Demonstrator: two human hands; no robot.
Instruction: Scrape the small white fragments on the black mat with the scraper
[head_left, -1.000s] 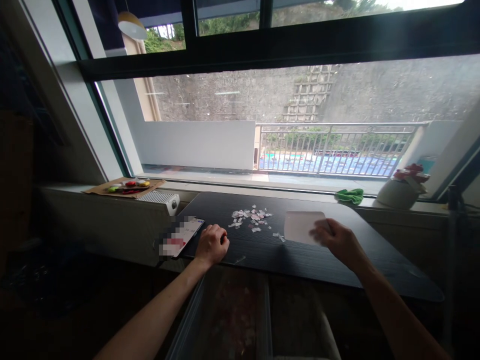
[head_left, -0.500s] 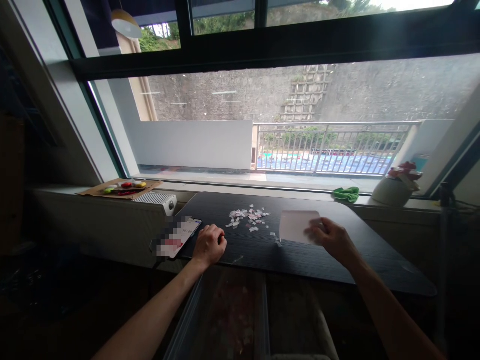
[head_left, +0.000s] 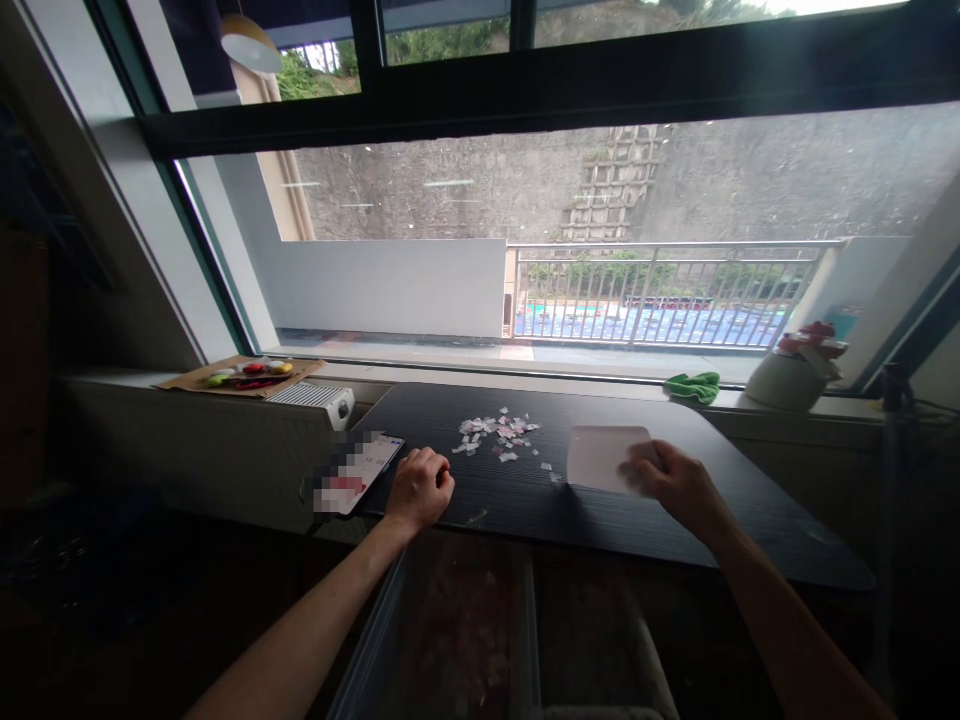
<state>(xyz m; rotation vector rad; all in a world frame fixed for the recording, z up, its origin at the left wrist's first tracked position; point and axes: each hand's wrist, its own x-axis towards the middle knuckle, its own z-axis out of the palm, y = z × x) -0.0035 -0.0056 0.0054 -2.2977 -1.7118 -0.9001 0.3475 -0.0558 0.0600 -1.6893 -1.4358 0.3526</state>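
In my right hand (head_left: 666, 474), slightly blurred, a thin pale scraper (head_left: 600, 458) with rounded corners stands over the black table (head_left: 517, 510). My fingers are closed on its right end. Just left of its lower edge lie a couple of small paper scraps (head_left: 553, 478). Farther left and back is a loose pile of torn white and pinkish paper scraps (head_left: 498, 432). My left hand (head_left: 421, 488) rests curled at the table's near edge, closed, with nothing visible in it. Beside it on the left is a phone (head_left: 369, 472) with a lit, partly pixelated screen.
Below the table's near edge is a clear bin (head_left: 534, 640) with scraps inside. On the sill sit a green cloth (head_left: 693, 388), a rounded pale pot (head_left: 784, 380) and a brown board (head_left: 187, 378) with colourful items. A white radiator (head_left: 330, 402) stands left of the table.
My right hand has moved slightly right with the scraper, away from the small scraps by its edge. My left hand has stayed put.
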